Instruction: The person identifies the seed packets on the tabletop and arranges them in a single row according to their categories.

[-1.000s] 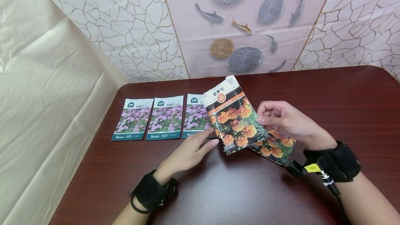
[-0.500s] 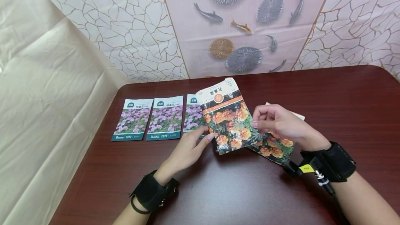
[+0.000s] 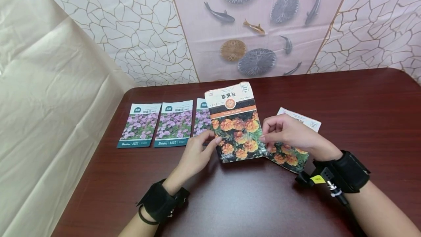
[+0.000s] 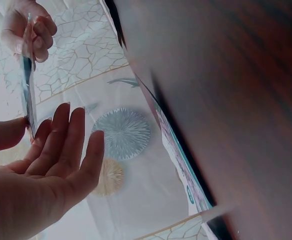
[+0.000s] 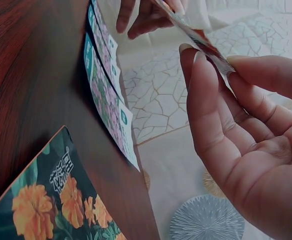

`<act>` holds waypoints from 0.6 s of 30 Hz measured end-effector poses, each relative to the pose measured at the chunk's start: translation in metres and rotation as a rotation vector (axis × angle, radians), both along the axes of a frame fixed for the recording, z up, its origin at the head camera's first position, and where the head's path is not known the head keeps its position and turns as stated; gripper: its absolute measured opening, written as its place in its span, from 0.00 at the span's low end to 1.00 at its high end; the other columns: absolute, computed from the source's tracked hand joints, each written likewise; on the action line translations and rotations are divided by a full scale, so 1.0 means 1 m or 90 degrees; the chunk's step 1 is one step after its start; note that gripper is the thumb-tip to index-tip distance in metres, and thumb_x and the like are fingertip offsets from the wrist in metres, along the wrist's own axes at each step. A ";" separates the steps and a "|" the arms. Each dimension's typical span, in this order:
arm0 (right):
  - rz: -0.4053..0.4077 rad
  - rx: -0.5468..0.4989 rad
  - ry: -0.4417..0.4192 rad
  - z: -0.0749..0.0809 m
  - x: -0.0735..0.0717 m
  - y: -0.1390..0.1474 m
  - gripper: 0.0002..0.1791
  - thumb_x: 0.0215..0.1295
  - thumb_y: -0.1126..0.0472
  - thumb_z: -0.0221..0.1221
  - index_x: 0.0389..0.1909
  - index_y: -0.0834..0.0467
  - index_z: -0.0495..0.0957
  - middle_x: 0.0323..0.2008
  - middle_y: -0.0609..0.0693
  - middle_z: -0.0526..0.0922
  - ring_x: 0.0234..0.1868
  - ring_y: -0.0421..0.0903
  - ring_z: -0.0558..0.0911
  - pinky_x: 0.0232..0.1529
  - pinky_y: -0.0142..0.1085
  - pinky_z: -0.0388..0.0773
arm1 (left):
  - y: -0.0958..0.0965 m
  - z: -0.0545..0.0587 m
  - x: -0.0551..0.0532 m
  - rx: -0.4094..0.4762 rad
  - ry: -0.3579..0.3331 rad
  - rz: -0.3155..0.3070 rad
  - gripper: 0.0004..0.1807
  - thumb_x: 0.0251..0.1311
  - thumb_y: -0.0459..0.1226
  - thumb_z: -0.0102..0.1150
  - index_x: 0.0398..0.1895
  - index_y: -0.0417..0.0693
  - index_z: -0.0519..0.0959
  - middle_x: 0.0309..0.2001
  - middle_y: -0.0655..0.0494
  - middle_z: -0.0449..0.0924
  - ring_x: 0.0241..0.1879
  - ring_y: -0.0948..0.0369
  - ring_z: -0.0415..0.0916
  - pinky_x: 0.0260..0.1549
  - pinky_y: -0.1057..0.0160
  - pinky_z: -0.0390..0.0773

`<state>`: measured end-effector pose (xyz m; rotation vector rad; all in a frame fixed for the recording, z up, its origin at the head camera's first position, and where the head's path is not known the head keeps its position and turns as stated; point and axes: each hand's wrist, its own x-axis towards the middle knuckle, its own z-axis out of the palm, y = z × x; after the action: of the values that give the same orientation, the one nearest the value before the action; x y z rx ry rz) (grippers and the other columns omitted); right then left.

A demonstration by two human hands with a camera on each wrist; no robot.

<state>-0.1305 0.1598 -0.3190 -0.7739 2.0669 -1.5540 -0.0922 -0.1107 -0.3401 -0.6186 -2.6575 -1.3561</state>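
Observation:
A seed packet (image 3: 234, 125) with orange marigolds and a white header is held up off the table between both hands. My left hand (image 3: 194, 156) pinches its left edge; in the left wrist view the thumb (image 4: 8, 134) presses one face and the other fingers spread out behind. On the opposite edge, my right hand (image 3: 292, 134) pinches it between thumb and index finger, as the right wrist view shows. A second marigold packet (image 3: 287, 156) lies on the table beneath my right hand, partly covered by it.
Three purple-flower seed packets stand in a row at the left: the first (image 3: 139, 125), the second (image 3: 173, 123) and the third (image 3: 201, 118), partly hidden behind the held packet. The dark red wooden table (image 3: 250, 200) ends at a patterned cloth backdrop (image 3: 210, 46).
The held marigold packet has shifted left and turned more upright. My right hand has moved left with it, uncovering more of the second packet's white header. My left hand now grips the left edge.

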 end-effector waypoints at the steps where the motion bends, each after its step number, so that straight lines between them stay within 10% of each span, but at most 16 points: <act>1: -0.005 0.007 0.000 0.000 0.000 0.000 0.09 0.61 0.65 0.58 0.24 0.64 0.72 0.17 0.55 0.78 0.18 0.51 0.78 0.05 0.42 0.57 | 0.000 0.000 0.000 0.002 0.000 0.004 0.07 0.64 0.38 0.51 0.32 0.44 0.76 0.30 0.57 0.79 0.28 0.64 0.71 0.30 0.65 0.73; 10: 0.001 -0.003 -0.024 -0.003 -0.001 -0.004 0.08 0.62 0.67 0.56 0.26 0.68 0.72 0.20 0.56 0.80 0.19 0.49 0.80 0.04 0.36 0.53 | 0.001 0.000 0.000 0.007 0.011 0.031 0.04 0.61 0.35 0.55 0.33 0.43 0.74 0.31 0.53 0.82 0.11 0.70 0.51 0.15 0.70 0.58; 18: 0.006 -0.012 -0.027 -0.006 -0.003 -0.005 0.08 0.63 0.67 0.55 0.29 0.69 0.70 0.20 0.58 0.80 0.19 0.51 0.80 0.06 0.36 0.63 | 0.001 0.000 0.000 0.024 0.021 0.032 0.04 0.60 0.33 0.56 0.31 0.42 0.72 0.23 0.55 0.81 0.11 0.70 0.57 0.17 0.69 0.60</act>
<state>-0.1330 0.1544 -0.3253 -0.7508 2.0183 -1.5729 -0.0924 -0.1094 -0.3405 -0.5614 -2.5967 -1.3683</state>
